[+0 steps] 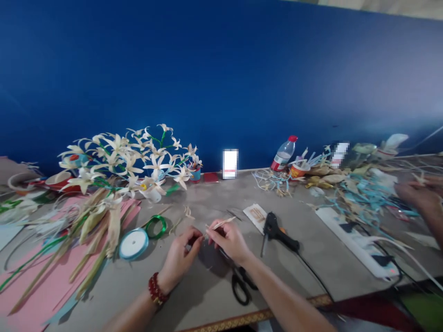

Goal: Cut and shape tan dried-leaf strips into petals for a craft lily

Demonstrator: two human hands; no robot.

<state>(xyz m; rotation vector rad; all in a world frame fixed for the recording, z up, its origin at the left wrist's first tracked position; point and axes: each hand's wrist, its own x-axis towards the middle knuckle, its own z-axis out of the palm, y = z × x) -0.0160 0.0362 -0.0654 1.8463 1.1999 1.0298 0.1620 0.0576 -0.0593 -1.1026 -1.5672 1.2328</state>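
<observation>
My left hand [182, 255], with a red bead bracelet on its wrist, has thumb and forefinger pinched together at the middle of the table; what lies between them is too small to make out. Close beside it on the right, my right hand [228, 239] pinches a pale dried husk strip [224, 223]. Both hands' fingertips nearly meet. Black-handled scissors [241, 288] lie partly under my right forearm. A green ribbon roll [155, 227] and a white-and-blue spool [133, 244] rest left of my left hand.
White husk flowers [129, 161] stand at the back left, above pink paper [65, 263]. Right of my hands are a glue gun [280, 234], a white card [255, 218], and a power strip [356, 244]. A bottle [284, 154] stands behind. Another person's hand [417, 193] is at far right.
</observation>
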